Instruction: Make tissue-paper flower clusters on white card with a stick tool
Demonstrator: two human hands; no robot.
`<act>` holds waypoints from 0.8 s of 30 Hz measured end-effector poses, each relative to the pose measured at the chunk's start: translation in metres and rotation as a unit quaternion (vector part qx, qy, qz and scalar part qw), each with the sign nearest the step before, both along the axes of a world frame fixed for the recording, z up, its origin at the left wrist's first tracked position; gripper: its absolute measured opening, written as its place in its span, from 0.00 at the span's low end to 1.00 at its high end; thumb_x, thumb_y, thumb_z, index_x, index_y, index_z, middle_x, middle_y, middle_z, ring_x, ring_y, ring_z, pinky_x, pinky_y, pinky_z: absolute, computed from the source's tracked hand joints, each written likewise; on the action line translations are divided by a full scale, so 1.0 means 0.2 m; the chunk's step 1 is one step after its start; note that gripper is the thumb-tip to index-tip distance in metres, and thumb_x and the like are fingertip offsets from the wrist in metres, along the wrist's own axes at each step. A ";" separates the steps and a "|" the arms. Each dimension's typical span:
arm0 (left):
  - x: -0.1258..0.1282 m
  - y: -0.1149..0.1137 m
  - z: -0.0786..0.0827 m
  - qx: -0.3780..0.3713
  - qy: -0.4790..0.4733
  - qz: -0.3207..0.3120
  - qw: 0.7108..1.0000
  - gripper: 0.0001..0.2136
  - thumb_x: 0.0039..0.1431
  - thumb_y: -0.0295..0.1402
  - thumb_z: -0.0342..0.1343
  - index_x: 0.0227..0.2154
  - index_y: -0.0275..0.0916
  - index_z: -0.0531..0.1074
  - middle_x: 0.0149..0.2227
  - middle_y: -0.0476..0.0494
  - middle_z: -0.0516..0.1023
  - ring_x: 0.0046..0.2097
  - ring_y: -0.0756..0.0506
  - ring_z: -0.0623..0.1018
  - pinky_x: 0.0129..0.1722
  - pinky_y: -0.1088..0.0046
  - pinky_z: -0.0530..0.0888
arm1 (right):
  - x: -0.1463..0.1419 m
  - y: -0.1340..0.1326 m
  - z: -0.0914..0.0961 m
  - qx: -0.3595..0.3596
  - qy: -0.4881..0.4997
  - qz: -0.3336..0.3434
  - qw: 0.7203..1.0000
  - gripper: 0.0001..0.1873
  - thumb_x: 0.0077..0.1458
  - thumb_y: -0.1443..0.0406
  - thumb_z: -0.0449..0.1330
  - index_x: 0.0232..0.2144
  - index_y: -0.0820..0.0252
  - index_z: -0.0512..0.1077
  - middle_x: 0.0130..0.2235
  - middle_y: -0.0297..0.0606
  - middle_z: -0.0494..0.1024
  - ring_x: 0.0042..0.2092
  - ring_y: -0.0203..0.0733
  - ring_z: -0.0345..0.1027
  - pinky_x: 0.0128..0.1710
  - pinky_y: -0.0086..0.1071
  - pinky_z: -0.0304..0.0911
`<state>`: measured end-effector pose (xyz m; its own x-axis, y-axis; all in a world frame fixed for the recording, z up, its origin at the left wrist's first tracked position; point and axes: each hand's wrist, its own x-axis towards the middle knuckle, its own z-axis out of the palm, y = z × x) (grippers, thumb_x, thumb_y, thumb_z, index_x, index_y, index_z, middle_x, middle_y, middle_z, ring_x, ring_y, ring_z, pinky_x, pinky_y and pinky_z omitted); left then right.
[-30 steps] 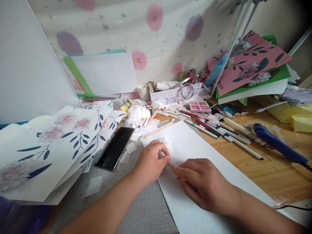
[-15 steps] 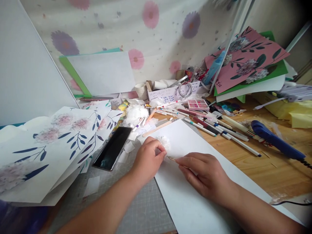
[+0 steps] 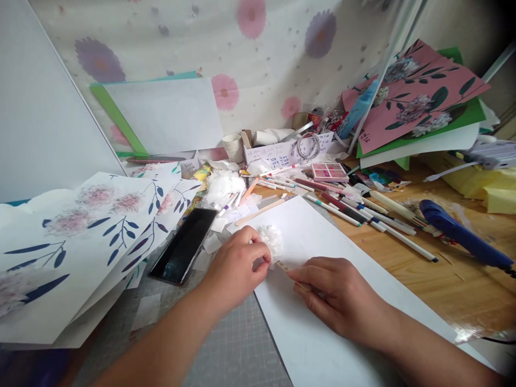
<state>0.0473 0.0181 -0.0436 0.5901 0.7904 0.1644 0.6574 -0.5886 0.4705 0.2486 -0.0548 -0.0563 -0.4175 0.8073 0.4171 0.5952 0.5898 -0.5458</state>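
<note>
A white sheet (image 3: 322,301) lies at an angle on a grey cutting mat (image 3: 242,344). Near its upper left part sits a fluffy white paper flower (image 3: 271,237). My left hand (image 3: 245,263) is closed in a pinch at the flower's lower edge; what its fingertips hold is hidden. From the right, my right hand (image 3: 338,295) grips a thin, flat wooden stick (image 3: 283,265) with small dark marks. The stick's tip points at the flower's base, close to my left fingertips.
Left lie a black phone (image 3: 184,244) and sheets with pink flowers (image 3: 97,226). Behind are cotton wool (image 3: 226,185), paper cups (image 3: 233,146) and a pink palette (image 3: 329,172). Several markers (image 3: 363,215) and a blue glue gun (image 3: 463,231) are on the right.
My left hand has shifted slightly left and down, showing more of the white flower. The wooden stick shows more clearly in my right hand. The view has turned a little.
</note>
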 end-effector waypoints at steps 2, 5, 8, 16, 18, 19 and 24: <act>-0.01 -0.01 0.02 0.015 0.020 -0.007 1.000 0.06 0.50 0.23 0.56 0.26 0.42 0.75 0.36 0.48 0.69 0.39 0.47 0.71 0.39 0.69 0.68 | 0.00 0.00 0.00 0.001 -0.009 0.005 1.000 0.09 0.55 0.73 0.53 0.33 0.61 0.72 0.25 0.36 0.72 0.27 0.36 0.64 0.28 0.29 0.56; -0.01 -0.01 0.05 0.034 0.041 -0.013 0.998 0.04 0.50 0.25 0.58 0.27 0.42 0.75 0.35 0.47 0.70 0.39 0.46 0.71 0.39 0.68 0.68 | 0.00 0.00 0.00 0.016 -0.016 0.010 1.000 0.11 0.54 0.73 0.54 0.38 0.62 0.72 0.25 0.36 0.73 0.27 0.37 0.64 0.27 0.30 0.56; 0.00 -0.02 0.06 0.048 0.054 -0.019 0.997 0.05 0.50 0.25 0.58 0.26 0.41 0.75 0.33 0.47 0.70 0.38 0.46 0.71 0.38 0.68 0.67 | 0.01 -0.01 0.01 0.062 0.011 -0.002 0.998 0.11 0.54 0.73 0.54 0.39 0.62 0.72 0.25 0.36 0.73 0.26 0.37 0.64 0.26 0.30 0.56; -0.01 -0.01 0.06 0.053 0.073 -0.025 0.996 0.04 0.50 0.24 0.57 0.25 0.41 0.72 0.33 0.48 0.70 0.39 0.45 0.70 0.38 0.68 0.66 | 0.03 -0.01 0.01 0.114 0.090 -0.073 0.987 0.11 0.54 0.74 0.56 0.40 0.61 0.73 0.25 0.36 0.75 0.25 0.36 0.68 0.25 0.29 0.62; 0.00 -0.01 0.05 0.058 0.067 -0.012 0.996 0.04 0.50 0.25 0.58 0.29 0.41 0.72 0.34 0.47 0.70 0.39 0.45 0.70 0.39 0.67 0.67 | 0.03 0.00 0.01 0.109 0.085 -0.083 0.987 0.11 0.54 0.74 0.56 0.39 0.61 0.73 0.26 0.36 0.75 0.26 0.35 0.67 0.25 0.29 0.62; 0.00 -0.01 0.05 0.061 0.065 -0.010 0.996 0.06 0.50 0.26 0.58 0.32 0.41 0.72 0.35 0.47 0.70 0.40 0.44 0.70 0.39 0.66 0.67 | 0.03 0.00 0.00 0.107 0.084 -0.088 0.987 0.11 0.54 0.74 0.56 0.39 0.61 0.73 0.26 0.36 0.75 0.26 0.35 0.68 0.25 0.29 0.62; 0.01 -0.01 0.03 0.089 0.088 -0.056 0.991 0.07 0.55 0.25 0.54 0.33 0.44 0.74 0.34 0.47 0.69 0.38 0.45 0.69 0.38 0.68 0.66 | 0.03 0.00 -0.01 0.087 0.077 -0.097 0.988 0.10 0.55 0.73 0.56 0.38 0.61 0.73 0.26 0.36 0.76 0.26 0.35 0.68 0.25 0.28 0.63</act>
